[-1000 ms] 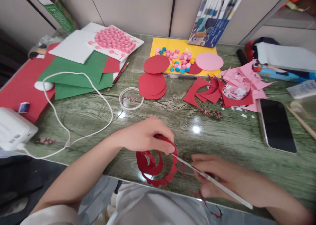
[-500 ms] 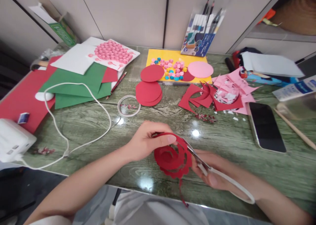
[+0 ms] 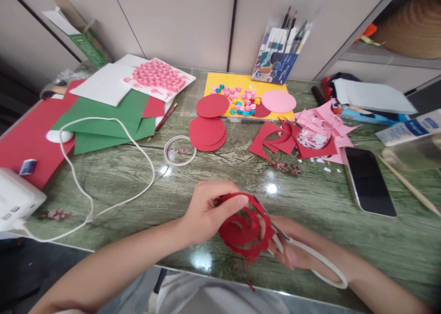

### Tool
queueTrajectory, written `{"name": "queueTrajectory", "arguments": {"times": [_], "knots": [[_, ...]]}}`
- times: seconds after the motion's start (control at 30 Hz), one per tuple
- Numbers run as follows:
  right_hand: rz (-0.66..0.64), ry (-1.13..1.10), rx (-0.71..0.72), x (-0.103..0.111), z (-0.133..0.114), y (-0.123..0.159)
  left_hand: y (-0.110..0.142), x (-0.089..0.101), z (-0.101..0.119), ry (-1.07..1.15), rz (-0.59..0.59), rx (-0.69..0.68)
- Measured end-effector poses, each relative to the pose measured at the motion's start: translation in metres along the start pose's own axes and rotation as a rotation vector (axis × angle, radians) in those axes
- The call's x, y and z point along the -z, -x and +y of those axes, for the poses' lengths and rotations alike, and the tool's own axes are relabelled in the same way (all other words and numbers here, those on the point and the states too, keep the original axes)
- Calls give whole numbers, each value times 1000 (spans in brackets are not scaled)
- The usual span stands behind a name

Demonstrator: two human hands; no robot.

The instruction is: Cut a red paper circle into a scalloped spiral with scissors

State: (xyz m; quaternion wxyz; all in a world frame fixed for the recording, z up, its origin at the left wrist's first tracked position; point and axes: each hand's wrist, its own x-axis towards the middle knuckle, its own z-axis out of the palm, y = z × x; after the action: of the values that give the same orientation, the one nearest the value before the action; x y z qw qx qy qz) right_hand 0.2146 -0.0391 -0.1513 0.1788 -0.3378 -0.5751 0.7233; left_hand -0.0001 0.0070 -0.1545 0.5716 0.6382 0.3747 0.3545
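Note:
Above the table's near edge, my left hand [image 3: 210, 213] pinches a red paper spiral [image 3: 237, 231] between thumb and fingers. The spiral has a scalloped edge, and a thin strip dangles from its lower side. My right hand [image 3: 289, 245] is closed around a pair of scissors [image 3: 319, 256] with white handles. The blades lie against the spiral's right edge, partly hidden by the paper. A finger of my right hand also touches the paper. Beyond my hands lie several red paper circles [image 3: 207, 132] and a roll of white tape [image 3: 179, 150].
Red paper offcuts [image 3: 258, 142] and pink scraps [image 3: 339, 126] lie at the back right, beside a phone [image 3: 370, 181]. Small coloured pieces rest on a yellow sheet [image 3: 213, 81]. Green paper [image 3: 99, 112], a white cable [image 3: 151, 167] and a white charger [image 3: 20, 199] occupy the left.
The scissors and my right hand have shifted slightly left, with a finger now against the paper. The spiral is tilted and more bunched. The view has shifted slightly.

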Motion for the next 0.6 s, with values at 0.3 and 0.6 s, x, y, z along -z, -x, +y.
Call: {"name": "queueTrajectory", "arguments": {"times": [0.3,0.6], "knots": [[-5,-76,-14,-3,4,-1,0,-1,-3,-25,-10,29],[117,153,-23,0,-1,2,-3,3,1,17,27,103]]}}
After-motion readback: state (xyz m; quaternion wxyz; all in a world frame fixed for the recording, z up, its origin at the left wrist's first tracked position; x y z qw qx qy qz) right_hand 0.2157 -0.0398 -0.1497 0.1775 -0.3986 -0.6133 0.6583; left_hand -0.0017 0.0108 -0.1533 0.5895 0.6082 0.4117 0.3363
